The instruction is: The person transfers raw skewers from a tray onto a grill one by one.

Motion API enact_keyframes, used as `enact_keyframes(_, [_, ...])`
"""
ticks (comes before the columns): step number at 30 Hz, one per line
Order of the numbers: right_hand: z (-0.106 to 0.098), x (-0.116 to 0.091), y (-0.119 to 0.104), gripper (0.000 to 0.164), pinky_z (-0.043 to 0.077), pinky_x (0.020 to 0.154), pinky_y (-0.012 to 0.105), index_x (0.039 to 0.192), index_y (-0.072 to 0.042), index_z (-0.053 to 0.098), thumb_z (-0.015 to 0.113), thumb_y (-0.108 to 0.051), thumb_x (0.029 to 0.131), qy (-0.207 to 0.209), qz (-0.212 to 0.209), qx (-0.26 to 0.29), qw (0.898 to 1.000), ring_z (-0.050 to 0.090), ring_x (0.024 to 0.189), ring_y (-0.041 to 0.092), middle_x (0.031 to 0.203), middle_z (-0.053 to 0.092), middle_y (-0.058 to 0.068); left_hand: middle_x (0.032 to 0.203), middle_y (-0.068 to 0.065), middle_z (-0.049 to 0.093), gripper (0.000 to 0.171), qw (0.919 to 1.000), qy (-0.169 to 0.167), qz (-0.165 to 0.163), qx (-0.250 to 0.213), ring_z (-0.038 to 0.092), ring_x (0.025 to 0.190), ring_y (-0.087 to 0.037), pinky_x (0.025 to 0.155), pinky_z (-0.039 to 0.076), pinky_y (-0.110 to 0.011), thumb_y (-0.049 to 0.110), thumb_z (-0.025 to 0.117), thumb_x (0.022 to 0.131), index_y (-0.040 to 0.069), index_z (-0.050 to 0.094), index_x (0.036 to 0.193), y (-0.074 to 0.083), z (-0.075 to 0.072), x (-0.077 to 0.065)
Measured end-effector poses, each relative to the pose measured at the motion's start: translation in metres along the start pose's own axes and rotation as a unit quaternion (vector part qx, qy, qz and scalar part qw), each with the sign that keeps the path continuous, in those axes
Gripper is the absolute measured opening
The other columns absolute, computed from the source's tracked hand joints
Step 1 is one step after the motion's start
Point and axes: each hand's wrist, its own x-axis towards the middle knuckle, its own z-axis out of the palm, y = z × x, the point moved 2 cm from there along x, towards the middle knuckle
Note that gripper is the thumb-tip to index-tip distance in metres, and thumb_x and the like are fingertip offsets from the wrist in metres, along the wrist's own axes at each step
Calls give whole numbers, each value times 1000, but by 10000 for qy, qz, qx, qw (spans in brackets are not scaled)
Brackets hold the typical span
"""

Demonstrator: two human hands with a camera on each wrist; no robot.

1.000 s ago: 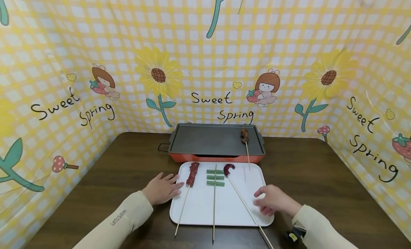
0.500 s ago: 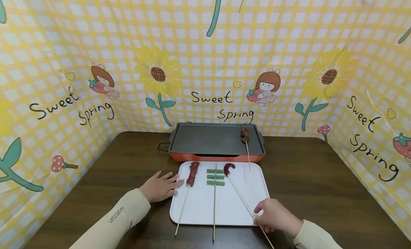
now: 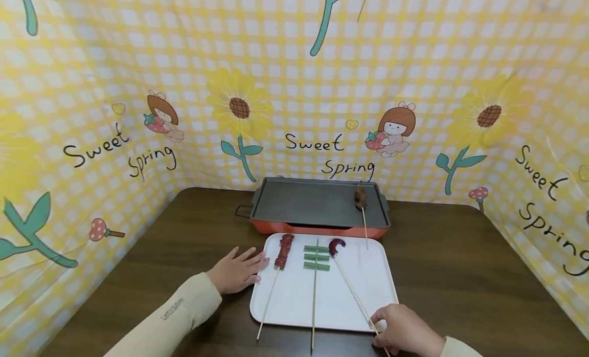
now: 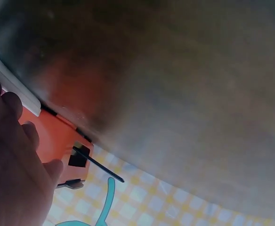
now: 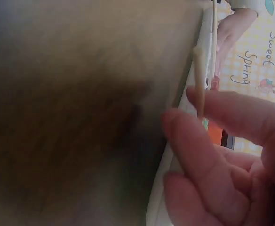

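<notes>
Right of lower centre in the frame, a skewer (image 3: 352, 288) slants across the white tray (image 3: 292, 308), glossy dark-red piece hooked atop its thin pale stick; the right-hand grip (image 3: 407, 331) curls round the lower stick, the left-hand grip (image 3: 235, 271) spread flat at the tray's left edge.

Yellow-and-white checked cloth backdrop (image 3: 294, 91) around a dark brown wood-grain table (image 3: 460, 275)
Behind the table, the creased cloth shows yellow sunflowers (image 3: 239, 108), cartoon girls (image 3: 395, 129) hugging strawberries and black "Sweet Spring" lettering (image 3: 314, 142); more of it hangs along the table's left and right sides.
</notes>
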Motion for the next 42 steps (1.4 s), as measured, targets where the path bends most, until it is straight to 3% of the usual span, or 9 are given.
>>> enact_keyframes(5, [0, 3, 1, 20, 51, 43, 28, 89, 3, 66, 72, 6, 70, -17, -139, 963, 9953, 57, 41, 8, 57, 56, 2, 151, -4, 37, 53, 9999, 42, -130, 45, 27, 141, -28, 109, 20, -57, 39, 44, 100, 14, 40, 147, 4, -7, 0])
enact_keyframes(9, [3, 4, 1, 21, 50, 43, 27, 90, 3, 64, 69, 9, 70, -139, -52, 1645, 9863, 56, 44, 7, 55, 58, 3, 151, -4, 37, 53, 9999, -15, -143, -94, 28, 141, -28, 109, 21, -57, 38, 45, 100, 13, 41, 147, 5, -7, -4])
enact_keyframes(15, [6, 0, 5, 21, 44, 42, 22, 92, 3, 61, 67, 9, 73, -344, 117, 2335, 9717, 52, 44, 8, 53, 58, 4, 151, -4, 38, 53, 9999, -68, -112, -112, 30, 140, -30, 108, 21, -59, 40, 44, 100, 16, 41, 147, 6, -7, -4])
enact_keyframes(19, [6, -2, 9, 21, 43, 43, 22, 97, 9, 61, 65, 8, 76, -291, 70, 2643, 9640, 52, 45, 7, 59, 61, 7, 151, -3, 38, 53, 9998, -170, -80, 68, 30, 139, -32, 108, 21, -59, 42, 43, 100, 20, 41, 147, 5, -8, -2])
enact_keyframes(25, [2, -4, 7, 32, 48, 45, 23, 105, 19, 60, 67, 6, 77, -17, 41, 2774, 9607, 52, 43, 5, 56, 60, 5, 151, 0, 38, 51, 9994, -272, -82, 175, 30, 140, -29, 108, 22, -58, 41, 45, 99, 24, 42, 147, 5, -9, -2])
enact_keyframes(34, [3, -9, -1, 32, 48, 45, 22, 106, 16, 64, 68, 4, 76, 5, 140, 2664, 9638, 51, 43, 4, 56, 59, 1, 150, 1, 40, 50, 9991, -285, -120, 278, 32, 139, -28, 108, 23, -57, 42, 46, 98, 26, 43, 146, 11, -10, -7])
enact_keyframes(42, [4, -12, -7, 33, 46, 44, 21, 105, 18, 62, 68, 4, 76, 74, -283, 2661, 9635, 51, 44, 5, 55, 58, 2, 150, 2, 40, 50, 9986, -189, -163, 469, 33, 139, -28, 108, 24, -56, 42, 46, 98, 27, 44, 145, 9, -11, -6])
